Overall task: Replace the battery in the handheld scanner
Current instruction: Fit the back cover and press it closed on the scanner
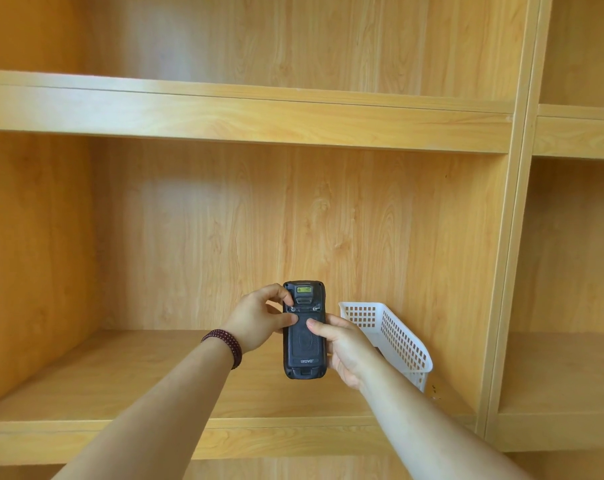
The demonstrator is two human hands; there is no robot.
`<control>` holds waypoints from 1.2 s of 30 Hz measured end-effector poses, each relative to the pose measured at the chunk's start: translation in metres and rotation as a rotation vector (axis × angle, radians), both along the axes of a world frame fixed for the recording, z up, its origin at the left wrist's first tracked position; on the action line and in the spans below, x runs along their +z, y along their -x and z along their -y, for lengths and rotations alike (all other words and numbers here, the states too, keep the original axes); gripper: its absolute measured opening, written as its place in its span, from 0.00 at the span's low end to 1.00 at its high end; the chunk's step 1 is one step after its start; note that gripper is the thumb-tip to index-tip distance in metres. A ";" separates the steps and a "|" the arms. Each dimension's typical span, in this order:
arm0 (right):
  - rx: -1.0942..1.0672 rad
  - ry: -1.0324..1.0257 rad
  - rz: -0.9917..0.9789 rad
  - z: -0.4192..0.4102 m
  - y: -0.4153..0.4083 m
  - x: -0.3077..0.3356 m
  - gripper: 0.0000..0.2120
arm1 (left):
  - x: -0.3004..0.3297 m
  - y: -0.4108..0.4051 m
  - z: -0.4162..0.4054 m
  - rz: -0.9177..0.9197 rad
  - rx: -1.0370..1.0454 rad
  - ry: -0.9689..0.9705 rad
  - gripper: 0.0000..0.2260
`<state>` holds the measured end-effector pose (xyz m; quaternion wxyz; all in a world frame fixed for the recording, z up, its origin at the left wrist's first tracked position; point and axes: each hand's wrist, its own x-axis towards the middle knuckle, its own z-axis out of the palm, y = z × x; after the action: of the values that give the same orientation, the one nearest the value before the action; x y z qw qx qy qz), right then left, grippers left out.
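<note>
Scanner (304, 337) held upright, back facing the camera, in front of the wooden shelf (127, 375). Right hand (345, 351) cradles its right edge, thumb flat on the battery cover (305, 337). Left hand (259, 318): thumb pressed on the cover's upper left, forefinger curled at the left latch screw (293, 309). Cover appears closed.

Risks: twisting one latch while the right one (316, 308) stays locked could jam the cover; smooth moulded casing may slip from a one-sided grip.

Materials: matte black rubberised body, rounded corners, stippled oval panel. White perforated plastic basket (394, 336) just right, contents hidden
</note>
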<state>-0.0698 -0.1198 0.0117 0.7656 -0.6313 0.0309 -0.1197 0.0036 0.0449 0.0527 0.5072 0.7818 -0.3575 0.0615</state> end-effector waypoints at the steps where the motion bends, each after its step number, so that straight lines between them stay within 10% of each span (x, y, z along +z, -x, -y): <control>1: -0.002 -0.001 0.002 -0.001 0.000 0.000 0.10 | 0.000 0.001 0.000 -0.002 0.004 0.004 0.10; 36: -0.011 -0.030 -0.014 -0.010 0.005 -0.001 0.11 | 0.005 0.006 -0.008 -0.015 0.001 -0.071 0.10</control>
<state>-0.0747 -0.1099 0.0105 0.7741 -0.6204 0.0415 -0.1193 -0.0028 0.0528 0.0577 0.4817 0.7999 -0.3553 0.0433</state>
